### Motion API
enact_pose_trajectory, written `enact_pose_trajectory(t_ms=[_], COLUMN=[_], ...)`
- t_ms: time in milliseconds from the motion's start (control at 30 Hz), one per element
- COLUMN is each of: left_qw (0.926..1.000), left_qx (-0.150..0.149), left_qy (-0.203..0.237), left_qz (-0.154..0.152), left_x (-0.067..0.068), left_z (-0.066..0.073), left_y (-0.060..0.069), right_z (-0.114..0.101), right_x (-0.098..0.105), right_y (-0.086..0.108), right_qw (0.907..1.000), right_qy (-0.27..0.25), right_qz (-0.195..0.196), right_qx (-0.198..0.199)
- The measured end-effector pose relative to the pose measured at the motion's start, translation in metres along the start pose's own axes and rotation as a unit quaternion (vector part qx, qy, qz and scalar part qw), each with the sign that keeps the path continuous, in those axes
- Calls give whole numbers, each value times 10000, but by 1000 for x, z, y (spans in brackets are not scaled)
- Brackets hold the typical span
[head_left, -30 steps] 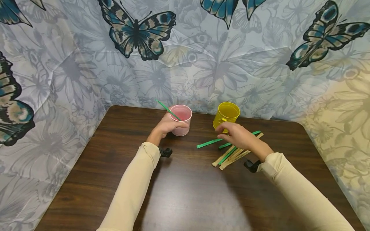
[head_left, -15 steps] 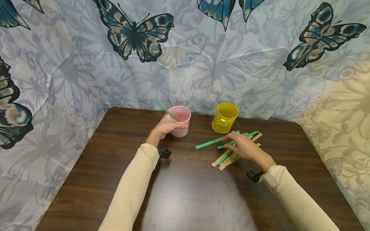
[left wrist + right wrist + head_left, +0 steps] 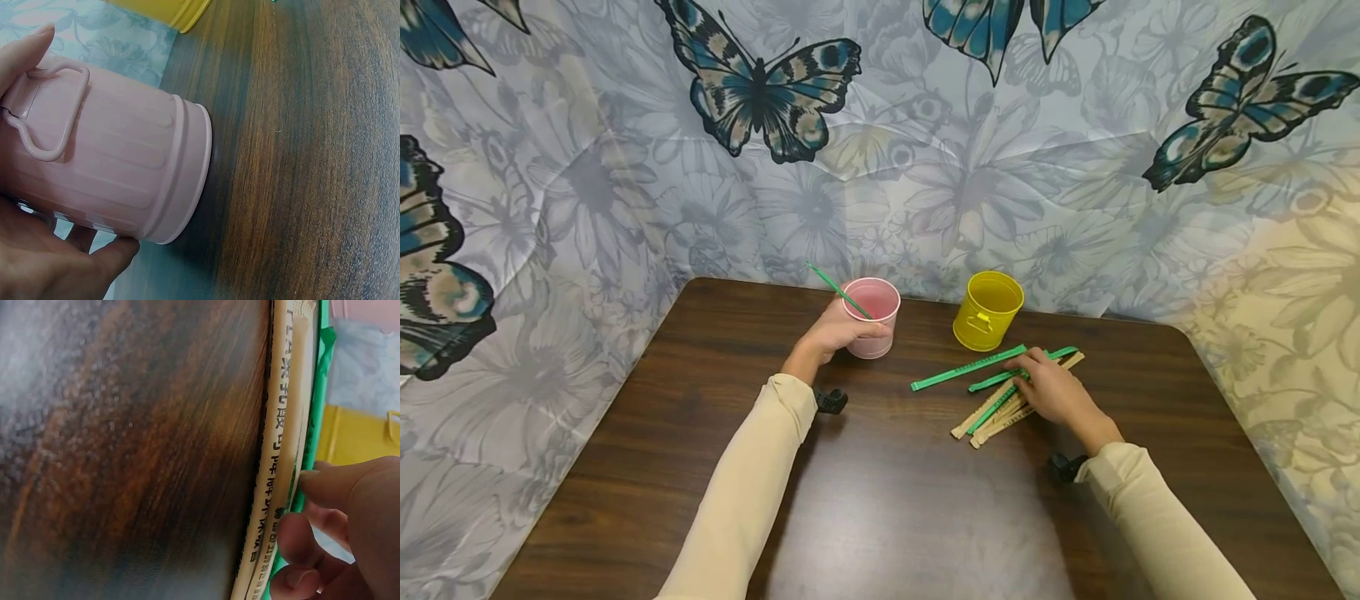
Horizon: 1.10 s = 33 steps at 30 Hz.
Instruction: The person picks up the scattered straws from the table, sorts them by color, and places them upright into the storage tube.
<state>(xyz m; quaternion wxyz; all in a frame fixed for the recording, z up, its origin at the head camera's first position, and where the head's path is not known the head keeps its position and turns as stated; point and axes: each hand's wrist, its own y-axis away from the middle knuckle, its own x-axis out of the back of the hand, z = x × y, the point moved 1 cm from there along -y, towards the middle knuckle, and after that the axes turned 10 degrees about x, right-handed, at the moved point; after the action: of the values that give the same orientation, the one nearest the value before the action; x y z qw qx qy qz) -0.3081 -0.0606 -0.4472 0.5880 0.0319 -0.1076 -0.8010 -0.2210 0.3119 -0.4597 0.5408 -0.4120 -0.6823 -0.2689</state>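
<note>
The relation that seems to matter most is how the right hand (image 3: 1056, 390) meets the loose straws (image 3: 981, 411). They lie right of the middle of the worktop (image 3: 887, 500), nearer its far edge than its near one. Their long axis slants from near-left towards the far right corner, so they run roughly across the right forearm, which reaches in from the near right. The right hand is clearly the nearer one, over the far-right half of the pile; the near-left ends stick out beyond it.

In the right wrist view its fingers (image 3: 299, 534) are bent, with tips at a brown wrapped straw (image 3: 278, 425) and a green straw (image 3: 320, 394) alongside; whether they pinch one or only touch cannot be told. Another green straw (image 3: 967, 367) lies just left of those fingers, towards the yellow bucket (image 3: 997, 321), which stands near the far edge.

The left hand (image 3: 842, 327) grips the pink bucket (image 3: 119, 144), left of the yellow one and near the far edge, thumb and fingers on opposite sides. A thin green straw (image 3: 829, 281) leans inside it, its upper end tipped out towards the far left corner.
</note>
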Motion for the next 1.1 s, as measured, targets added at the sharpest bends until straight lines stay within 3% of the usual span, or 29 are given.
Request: enact_pose_trajectory(t_ms=[400, 767, 967, 1100], left_qw=[10000, 10000, 10000, 10000], left_qx=[-12, -20, -21, 1], left_qy=[54, 86, 83, 47], left_qz=[-58, -28, 13, 76], left_x=[1, 1, 0, 0], left_z=[4, 1, 0, 0], left_y=[-1, -1, 0, 0], right_z=[4, 4, 2, -2], right_x=[-2, 0, 0, 4], right_y=[-5, -8, -6, -9], right_qw=[9998, 9995, 9988, 9959], right_qy=[88, -38, 49, 118], right_qz=[-169, -148, 135, 571], right_qx=[16, 286, 461, 690])
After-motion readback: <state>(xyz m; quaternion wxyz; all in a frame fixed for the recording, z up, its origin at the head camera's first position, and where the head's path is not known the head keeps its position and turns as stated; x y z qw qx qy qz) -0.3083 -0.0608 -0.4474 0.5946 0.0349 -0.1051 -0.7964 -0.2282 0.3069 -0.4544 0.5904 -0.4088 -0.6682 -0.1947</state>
